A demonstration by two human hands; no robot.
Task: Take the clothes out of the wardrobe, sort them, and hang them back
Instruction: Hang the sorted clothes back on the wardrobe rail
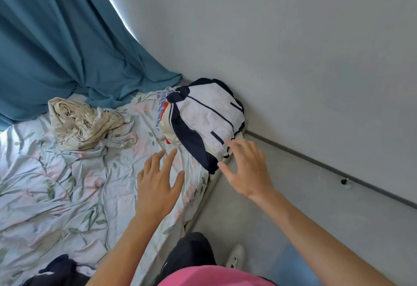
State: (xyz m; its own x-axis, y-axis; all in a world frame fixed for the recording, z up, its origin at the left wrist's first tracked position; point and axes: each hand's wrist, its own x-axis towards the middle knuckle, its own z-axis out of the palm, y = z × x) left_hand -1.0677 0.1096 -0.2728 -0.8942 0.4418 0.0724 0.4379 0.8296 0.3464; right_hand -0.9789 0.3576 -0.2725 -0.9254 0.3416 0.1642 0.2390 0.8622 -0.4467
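Both hands (158,186) (246,170) spread, gripping nothing | jacket (203,114) tops pile

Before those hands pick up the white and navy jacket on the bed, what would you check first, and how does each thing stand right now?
1. Both hands free: ok. The left hand and right hand are open and hold nothing.
2. White and navy jacket within reach: ok, right fingertips at its edge.
3. Jacket on top of the pile: ok; other clothes show beneath.
4. Hanger inside the jacket: cannot tell.
5. Pile sits well on the bed: not ok, it sits at the edge by the wall.
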